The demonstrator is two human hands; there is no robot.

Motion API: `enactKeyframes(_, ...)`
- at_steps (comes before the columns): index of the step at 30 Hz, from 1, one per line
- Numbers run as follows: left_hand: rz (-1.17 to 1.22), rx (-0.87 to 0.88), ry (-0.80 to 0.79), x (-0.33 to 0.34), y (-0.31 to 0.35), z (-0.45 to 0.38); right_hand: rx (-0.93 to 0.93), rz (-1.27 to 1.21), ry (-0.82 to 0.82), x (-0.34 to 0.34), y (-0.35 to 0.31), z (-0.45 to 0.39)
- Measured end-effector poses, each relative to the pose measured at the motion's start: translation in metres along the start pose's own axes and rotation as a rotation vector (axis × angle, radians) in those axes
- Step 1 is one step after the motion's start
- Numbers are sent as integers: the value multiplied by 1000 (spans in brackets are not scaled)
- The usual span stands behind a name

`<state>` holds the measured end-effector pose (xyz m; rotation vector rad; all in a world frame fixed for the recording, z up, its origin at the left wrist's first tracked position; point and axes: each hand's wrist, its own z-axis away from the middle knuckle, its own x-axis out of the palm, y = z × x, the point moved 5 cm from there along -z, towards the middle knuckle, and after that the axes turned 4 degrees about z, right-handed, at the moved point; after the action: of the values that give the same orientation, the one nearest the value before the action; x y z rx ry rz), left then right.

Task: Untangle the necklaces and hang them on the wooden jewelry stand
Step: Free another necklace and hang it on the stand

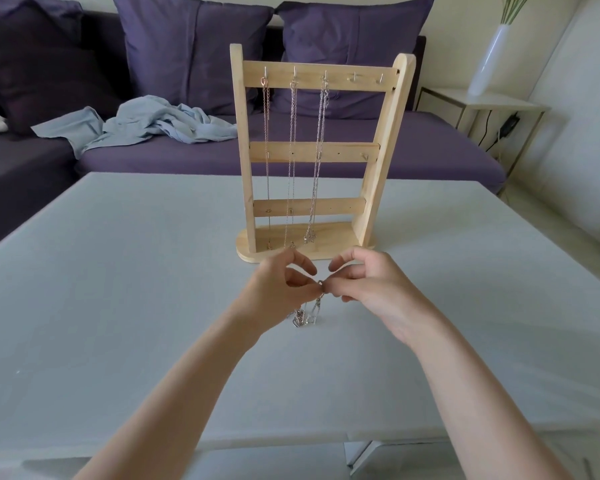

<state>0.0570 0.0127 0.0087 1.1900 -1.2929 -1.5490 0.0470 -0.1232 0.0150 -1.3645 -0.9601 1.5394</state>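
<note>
Pinching a thin silver necklace (317,299) between both hands, left hand (284,285) and right hand (364,285) meet just before the wooden stand (321,154); the light, limp chain, likely snag-prone, pools below the grip.

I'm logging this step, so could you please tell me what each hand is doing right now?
Left hand: pinching the thin silver chain necklace.
Right hand: pinching the same necklace.
</note>
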Motion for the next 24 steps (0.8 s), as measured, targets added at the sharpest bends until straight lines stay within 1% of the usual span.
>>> enactKeyframes(5,-136,-11,-38,7,-5,-3,60,38,-56,7,2,1)
enactKeyframes(7,-237,27,-36,6,-5,-3,88,38,-92,7,3,2)
enactKeyframes(8,-329,70,-31,7,-3,-3,107,30,-112,7,3,3)
enactKeyframes(11,-748,235,7,12,0,2,172,58,-202,9,5,6)
enactKeyframes(12,-859,261,12,14,-1,3,185,81,-244,11,6,7)
enactKeyframes(13,-909,264,22,14,-4,3,193,97,-284,12,6,9)
enactKeyframes(14,-904,256,40,12,-5,3,198,104,-319,13,6,11)
enactKeyframes(15,-848,239,72,8,-6,1,200,101,-349,14,6,12)
enactKeyframes(16,-745,203,111,2,-6,-1,199,91,-371,14,6,13)
enactKeyframes(17,-586,133,138,-4,-7,-5,194,78,-380,14,6,13)
enactKeyframes(18,-363,42,147,-9,-9,-7,187,69,-368,12,6,13)
enactKeyframes(20,143,-122,93,-10,-11,-5,152,123,-273,6,6,8)
enactKeyframes(21,341,-170,61,-8,-10,-3,128,223,-196,2,7,4)
enactKeyframes(22,481,-191,47,-6,-8,-1,109,356,-117,-3,9,1)
enactKeyframes(23,563,-196,46,-5,-7,0,98,476,-51,-6,11,-1)
enactKeyframes(24,589,-194,52,-5,-6,0,89,550,-3,-7,13,-2)
